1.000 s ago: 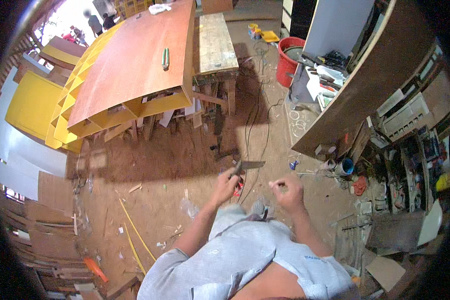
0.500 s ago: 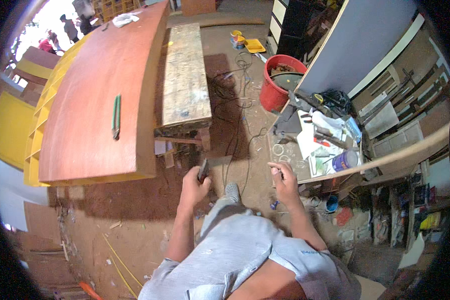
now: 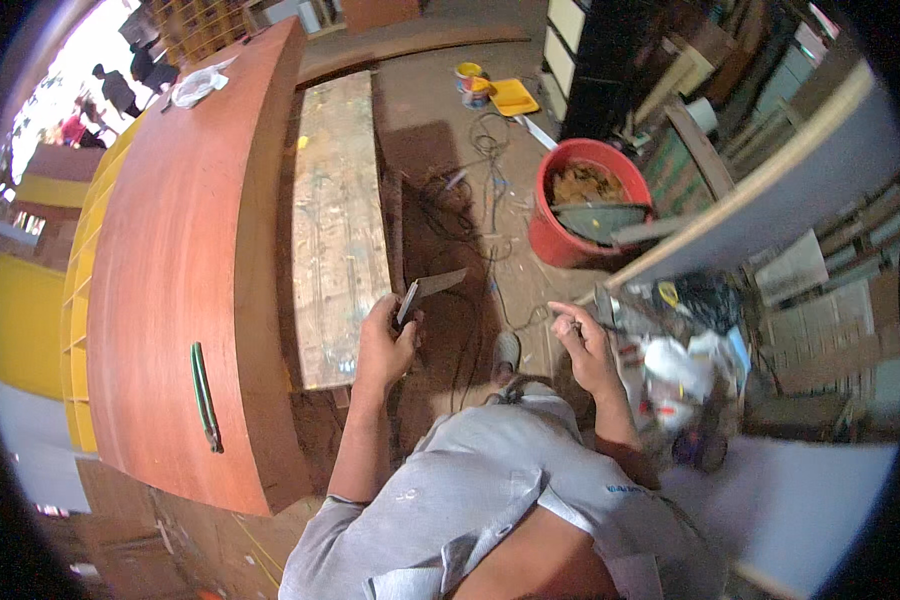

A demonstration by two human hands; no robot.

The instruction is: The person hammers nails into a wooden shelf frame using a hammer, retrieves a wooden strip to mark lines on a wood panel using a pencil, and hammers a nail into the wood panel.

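Observation:
My left hand (image 3: 388, 338) is closed on a putty knife (image 3: 437, 285) with a wide, thin metal blade, held over the near right corner of a stained wooden bench (image 3: 335, 200). My right hand (image 3: 585, 350), index finger stretched out, has its other fingers curled round a small object I cannot make out, beside a board with tools and clutter. To my left lies a long reddish wood panel (image 3: 160, 260) on a yellow grid frame (image 3: 75, 330), with green-handled pliers (image 3: 202, 390) and a white cloth (image 3: 195, 88) on it.
A red bucket (image 3: 555, 240) stands at right near a leaning board (image 3: 810, 170). Paint cans (image 3: 470, 85), a yellow tray (image 3: 513, 97) and cables (image 3: 485, 150) lie on the floor (image 3: 430, 125). Clutter (image 3: 680, 365) fills the right side. People (image 3: 115, 90) are at the far left back.
I have walked forward alongside the panel; the bench, bucket and cluttered board have come nearer. Both my hands have risen in view, the left still holding the knife.

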